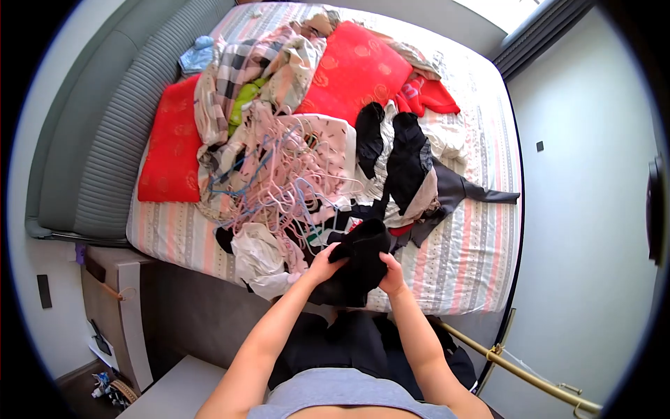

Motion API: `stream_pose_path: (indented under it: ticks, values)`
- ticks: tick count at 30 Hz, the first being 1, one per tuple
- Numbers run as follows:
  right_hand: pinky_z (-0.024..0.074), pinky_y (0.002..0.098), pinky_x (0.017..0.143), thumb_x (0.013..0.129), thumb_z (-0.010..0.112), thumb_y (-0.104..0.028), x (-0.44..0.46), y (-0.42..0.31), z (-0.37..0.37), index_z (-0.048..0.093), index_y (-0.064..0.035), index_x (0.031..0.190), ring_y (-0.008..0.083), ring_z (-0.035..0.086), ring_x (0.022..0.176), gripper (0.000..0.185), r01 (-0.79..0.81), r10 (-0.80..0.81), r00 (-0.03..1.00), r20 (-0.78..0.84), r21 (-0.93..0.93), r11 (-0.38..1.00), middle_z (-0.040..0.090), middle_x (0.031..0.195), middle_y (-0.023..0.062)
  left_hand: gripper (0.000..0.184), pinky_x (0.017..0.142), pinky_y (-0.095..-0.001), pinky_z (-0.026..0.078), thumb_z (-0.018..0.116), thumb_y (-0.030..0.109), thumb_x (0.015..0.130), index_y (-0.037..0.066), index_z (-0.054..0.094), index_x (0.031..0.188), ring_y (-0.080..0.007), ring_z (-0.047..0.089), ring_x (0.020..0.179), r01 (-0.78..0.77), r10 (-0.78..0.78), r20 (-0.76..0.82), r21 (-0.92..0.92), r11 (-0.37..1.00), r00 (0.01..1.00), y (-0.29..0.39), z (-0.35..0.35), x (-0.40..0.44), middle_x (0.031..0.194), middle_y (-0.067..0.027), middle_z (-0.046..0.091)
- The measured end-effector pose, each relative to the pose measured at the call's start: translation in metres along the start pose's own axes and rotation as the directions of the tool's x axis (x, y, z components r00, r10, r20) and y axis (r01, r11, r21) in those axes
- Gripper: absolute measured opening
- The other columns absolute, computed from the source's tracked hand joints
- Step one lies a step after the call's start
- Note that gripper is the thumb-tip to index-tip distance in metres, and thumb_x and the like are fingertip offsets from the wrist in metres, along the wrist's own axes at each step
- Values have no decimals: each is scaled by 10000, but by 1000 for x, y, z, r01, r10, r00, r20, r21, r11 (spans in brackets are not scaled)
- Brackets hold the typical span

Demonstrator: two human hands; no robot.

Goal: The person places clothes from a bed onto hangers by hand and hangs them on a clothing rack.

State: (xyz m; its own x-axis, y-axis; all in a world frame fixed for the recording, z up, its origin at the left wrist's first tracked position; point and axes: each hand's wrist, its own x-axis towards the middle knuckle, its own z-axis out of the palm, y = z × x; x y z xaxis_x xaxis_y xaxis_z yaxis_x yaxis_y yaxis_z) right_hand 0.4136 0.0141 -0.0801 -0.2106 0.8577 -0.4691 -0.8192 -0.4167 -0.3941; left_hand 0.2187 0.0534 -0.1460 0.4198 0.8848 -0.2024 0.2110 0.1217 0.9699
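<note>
Between my hands, over the near edge of the bed, is a bunched black garment point(363, 269); its kind is hard to make out. My left hand point(326, 264) grips its left side, and my right hand point(393, 274) is closed on its right side. Just beyond my left hand lies a tangle of pink and blue clothes hangers point(279, 178). A crumpled white garment point(258, 258) rests at the bed's edge, left of my left hand. Past my right hand are dark clothes point(406, 164) and a dark grey garment point(453, 192) spread on the sheet.
The bed point(474, 272) has a striped sheet and a padded grey headboard point(105, 133) on the left. Red patterned fabric point(356, 70) and a red cushion point(169, 150) lie among bedding. A nightstand point(115, 279) stands at left; a brass-coloured pole point(516, 363) runs along the lower right.
</note>
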Motion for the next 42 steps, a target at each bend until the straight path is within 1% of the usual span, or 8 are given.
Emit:
stream_pose_path:
  ticks: [6,11,13,19,22,27,31,42]
  values:
    - [382,400,968,863,463,-287,-5,57,65,405,-28,1261,269,510,1102,478,128,-110,982,151,-120,984,525,1197,136,314,631,-333,470,663,138,629,65,613,930,-295,587,728,-240,321,-152,393,888,935,48,-131,-58,759,-90,580]
    - [369,407,970,868,444,-505,24,120,95,339,-86,1323,263,506,1110,627,-288,296,926,234,-70,955,532,1187,136,373,553,-355,452,640,92,517,137,633,887,-263,567,665,-468,501,102,553,690,859,68,-218,-111,721,-51,540]
    - [364,419,959,855,509,-429,51,153,105,316,-118,1343,250,494,1122,609,-130,231,945,231,-381,915,536,1186,110,397,542,-355,447,627,60,505,174,642,885,-255,564,639,-536,520,217,587,606,826,65,-238,-122,720,-36,527]
    - [309,323,983,650,771,-347,62,228,184,291,-49,1354,256,414,1173,903,-79,222,975,-1,-936,344,412,1276,202,340,526,-346,445,607,26,542,170,632,849,-243,573,646,-454,531,67,614,645,845,39,-287,-146,705,-28,537]
    - [489,270,636,690,674,-140,75,262,166,419,-35,1267,163,606,780,640,-155,132,983,-128,-963,222,611,992,105,261,607,-350,446,604,32,596,154,622,826,-244,582,688,-410,508,21,620,669,861,35,-304,-152,712,-31,564]
    - [373,188,628,706,436,-6,84,259,164,631,3,708,97,512,601,195,-31,-162,971,-174,-767,640,582,648,32,162,889,-434,333,582,79,667,150,627,805,-221,581,793,-240,375,-73,654,718,924,-2,-335,-155,759,-9,621]
    - [353,211,596,682,423,24,86,232,179,541,-29,669,118,443,603,129,150,-218,955,-204,-303,941,487,622,23,113,734,-388,451,635,92,633,140,668,730,-292,517,899,78,164,-251,737,671,954,-63,-354,-160,868,-58,548]
    - [338,219,557,683,429,23,95,205,172,510,-33,673,117,417,561,99,74,-126,960,-250,-206,976,452,590,20,607,961,-424,344,350,516,848,11,639,1023,-342,389,1162,762,-589,-506,548,345,631,-85,-334,-104,1248,-185,435]
